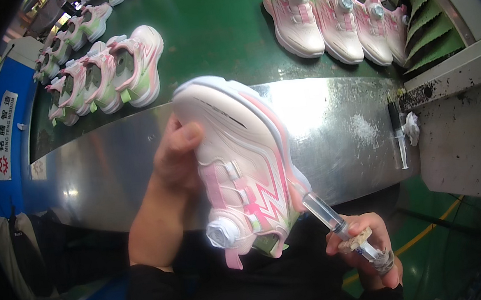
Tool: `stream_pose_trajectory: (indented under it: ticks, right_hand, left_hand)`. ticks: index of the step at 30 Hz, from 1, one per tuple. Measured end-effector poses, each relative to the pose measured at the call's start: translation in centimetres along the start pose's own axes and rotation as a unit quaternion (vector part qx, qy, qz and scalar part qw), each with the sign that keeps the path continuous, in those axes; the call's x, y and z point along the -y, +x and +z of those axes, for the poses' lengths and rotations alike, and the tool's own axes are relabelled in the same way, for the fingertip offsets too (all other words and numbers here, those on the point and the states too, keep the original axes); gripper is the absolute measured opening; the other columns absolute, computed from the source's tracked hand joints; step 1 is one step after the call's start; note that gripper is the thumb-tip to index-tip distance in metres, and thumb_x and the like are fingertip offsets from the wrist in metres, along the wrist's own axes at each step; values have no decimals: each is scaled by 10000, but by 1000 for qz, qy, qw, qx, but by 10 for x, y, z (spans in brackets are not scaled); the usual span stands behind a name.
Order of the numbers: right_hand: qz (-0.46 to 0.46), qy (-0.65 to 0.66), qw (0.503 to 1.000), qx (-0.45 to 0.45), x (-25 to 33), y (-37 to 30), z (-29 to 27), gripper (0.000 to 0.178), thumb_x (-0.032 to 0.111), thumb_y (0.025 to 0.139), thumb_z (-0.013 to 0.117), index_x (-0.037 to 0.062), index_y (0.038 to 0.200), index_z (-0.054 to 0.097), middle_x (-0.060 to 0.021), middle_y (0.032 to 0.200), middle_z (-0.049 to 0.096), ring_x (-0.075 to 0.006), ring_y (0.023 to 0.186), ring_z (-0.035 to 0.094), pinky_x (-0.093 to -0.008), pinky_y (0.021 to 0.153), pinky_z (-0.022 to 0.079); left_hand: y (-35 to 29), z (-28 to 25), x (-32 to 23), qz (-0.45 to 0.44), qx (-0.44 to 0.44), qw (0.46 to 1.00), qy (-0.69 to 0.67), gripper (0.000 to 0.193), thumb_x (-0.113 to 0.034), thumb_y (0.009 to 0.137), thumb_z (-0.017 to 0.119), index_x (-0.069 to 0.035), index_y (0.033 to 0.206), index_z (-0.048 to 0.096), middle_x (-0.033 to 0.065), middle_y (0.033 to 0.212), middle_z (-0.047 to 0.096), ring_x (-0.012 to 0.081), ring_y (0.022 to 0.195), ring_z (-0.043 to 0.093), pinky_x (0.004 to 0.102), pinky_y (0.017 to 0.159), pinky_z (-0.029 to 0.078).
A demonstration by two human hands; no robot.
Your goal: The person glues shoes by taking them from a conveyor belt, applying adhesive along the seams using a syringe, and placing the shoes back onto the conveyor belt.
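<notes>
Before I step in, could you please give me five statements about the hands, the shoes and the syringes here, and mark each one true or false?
1. The left hand holds a pink and white shoe. True.
2. The right hand is empty. False: the right hand grips a clear syringe.
3. A second syringe lies on the metal sheet, near its right end. True.
4. The toe of the held shoe points toward the person's body. False: it points away.
5. Other shoes stand only at the right of the green surface. False: there are shoes on the left and shoes on the right of the green surface.
</notes>
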State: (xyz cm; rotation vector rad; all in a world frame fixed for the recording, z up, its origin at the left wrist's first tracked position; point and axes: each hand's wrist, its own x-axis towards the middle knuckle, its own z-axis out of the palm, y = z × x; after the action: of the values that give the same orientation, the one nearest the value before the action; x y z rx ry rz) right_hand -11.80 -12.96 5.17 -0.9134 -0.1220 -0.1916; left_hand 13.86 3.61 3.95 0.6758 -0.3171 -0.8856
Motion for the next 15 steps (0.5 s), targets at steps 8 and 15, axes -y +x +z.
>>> stream_pose_trajectory:
  ticks: [8,15]
  right_hand:
    - [23,-13,999,-18,-1,-25,1,876,589,609,762,20,1199,454,-257,992,567,-257,897,535,-308,748,393]
    - [-9,-41,999,22,-6,-31,-13,877,596,614,757,16,1198,455,-196,978,592,-241,853,560,-317,763,390]
  left_hand:
    - [7,-10,4,-16,29,997,-64,473,-230,838,565,64,1193,463,211,1095,587,281,969,619,389,836,524]
    - [11,-15,5,-50,30,990,-126,504,-286,859,555,62,1211,455,207,1120,582,287,1011,599,405,878,499]
